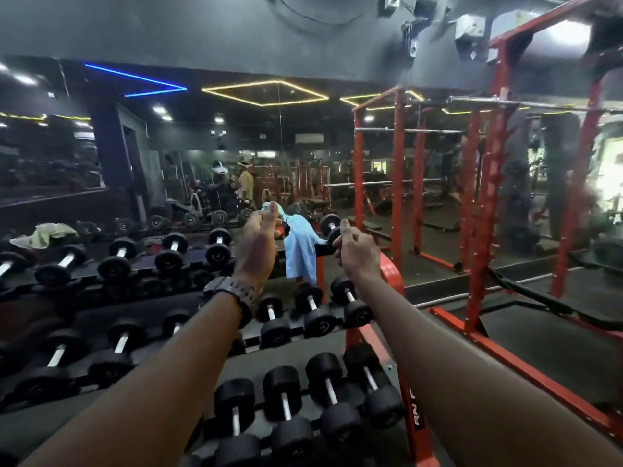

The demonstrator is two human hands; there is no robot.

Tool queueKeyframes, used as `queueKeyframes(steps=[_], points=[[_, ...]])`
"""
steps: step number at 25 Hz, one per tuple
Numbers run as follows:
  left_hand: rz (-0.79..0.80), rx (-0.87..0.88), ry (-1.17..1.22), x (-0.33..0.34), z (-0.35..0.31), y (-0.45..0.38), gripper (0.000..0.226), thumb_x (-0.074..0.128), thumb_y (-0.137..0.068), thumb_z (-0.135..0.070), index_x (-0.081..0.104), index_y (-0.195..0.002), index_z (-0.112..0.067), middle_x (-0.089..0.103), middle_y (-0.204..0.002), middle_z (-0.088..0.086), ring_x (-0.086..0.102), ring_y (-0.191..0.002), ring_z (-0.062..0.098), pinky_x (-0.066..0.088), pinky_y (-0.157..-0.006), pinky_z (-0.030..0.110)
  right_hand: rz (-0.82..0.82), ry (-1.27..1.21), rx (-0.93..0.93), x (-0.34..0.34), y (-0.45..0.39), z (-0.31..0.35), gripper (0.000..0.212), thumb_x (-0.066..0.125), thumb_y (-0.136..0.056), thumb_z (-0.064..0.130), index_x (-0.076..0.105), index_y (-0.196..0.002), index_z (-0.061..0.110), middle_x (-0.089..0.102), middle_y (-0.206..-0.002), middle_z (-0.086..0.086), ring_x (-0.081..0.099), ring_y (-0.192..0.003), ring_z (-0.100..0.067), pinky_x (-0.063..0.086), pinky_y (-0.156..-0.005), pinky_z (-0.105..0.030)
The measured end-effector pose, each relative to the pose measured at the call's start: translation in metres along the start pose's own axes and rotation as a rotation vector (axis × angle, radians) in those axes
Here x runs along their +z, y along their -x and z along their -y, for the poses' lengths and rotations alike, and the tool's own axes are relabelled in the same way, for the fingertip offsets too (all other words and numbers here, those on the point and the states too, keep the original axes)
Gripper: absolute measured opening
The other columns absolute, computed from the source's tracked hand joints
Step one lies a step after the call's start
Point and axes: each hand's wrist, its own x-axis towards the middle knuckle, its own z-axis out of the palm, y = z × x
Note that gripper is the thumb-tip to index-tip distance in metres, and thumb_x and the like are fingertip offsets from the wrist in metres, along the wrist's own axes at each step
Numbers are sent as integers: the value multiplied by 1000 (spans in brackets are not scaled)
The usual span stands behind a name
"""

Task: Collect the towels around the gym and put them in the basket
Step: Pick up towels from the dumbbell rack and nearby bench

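A: Left hand (258, 237)?
B: Raised over the dumbbell rack (391, 274), fingers curled round the top corner of a light blue towel (298, 251), pinching it. Dark watch (236, 291) on that wrist.

A: Right hand (357, 251)?
B: Just right of the towel, fingers curled, thumb up. Touching the cloth's right edge or only beside it: cannot tell. Cannot tell either whether gripping anything, since a dumbbell end sits right behind the knuckles.

A: Where exactly does the towel lie?
B: Between both hands, hanging down from the left hand's pinch, lower part draped over the rack's top tier near its red end post.

A: Any other towel?
B: Far left of the left hand, a pale greenish towel (43, 234) crumpled on the top tier, among the dumbbells (303, 409).

A: Below the hands?
B: Rows of black dumbbells with chrome handles, stacked in tiers under both forearms.

A: To the right of the right hand?
B: Red squat rack (488, 197) with steel bars, standing on dark floor.

A: Beyond the hands?
B: Mirror wall (236, 146), with reflected ceiling lights and blurred figures.
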Motion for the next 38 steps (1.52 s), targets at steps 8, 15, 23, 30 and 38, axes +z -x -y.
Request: queueKeyframes(steps=[8,15,23,30,38], points=[[38,-6,92,28,123,-183,67,35,-86,-70,63,-107,-14,68,-109,8,66,-104,31,51,-98,56,-48,99,-4,114,-156,-67,61,43,-101,57,64,-55,23,63,-50,6,67,-67,-24,58,-84,-54],[80,-54,115,74,210,-307,70,37,-87,-70,64,-111,-11,72,-112,9,69,-103,27,51,-95,48,-51,131,4,172,-282,-117,57,43,-103,52,66,-60,21,68,-66,-3,71,-81,-34,56,-87,-54],[11,-89,107,159,295,-433,55,42,-85,-69,62,-96,-19,69,-85,-9,62,-76,10,46,-61,29,16,104,34,216,-449,-200,56,42,-103,55,65,-65,20,64,-54,5,63,-64,-19,55,-79,-45],[-8,-131,63,202,378,-516,56,42,-78,-75,64,-93,-26,69,-98,-5,62,-84,10,49,-83,38,105,124,78,271,-548,-266,56,41,-101,58,67,-67,21,64,-54,6,68,-72,-21,55,-83,-45],[7,-177,45,226,478,-635,55,41,-83,-73,64,-95,-25,68,-100,-3,62,-94,19,49,-100,61,144,211,87,360,-649,-328,53,40,-102,57,64,-69,23,64,-61,7,64,-66,-15,57,-84,-47]])
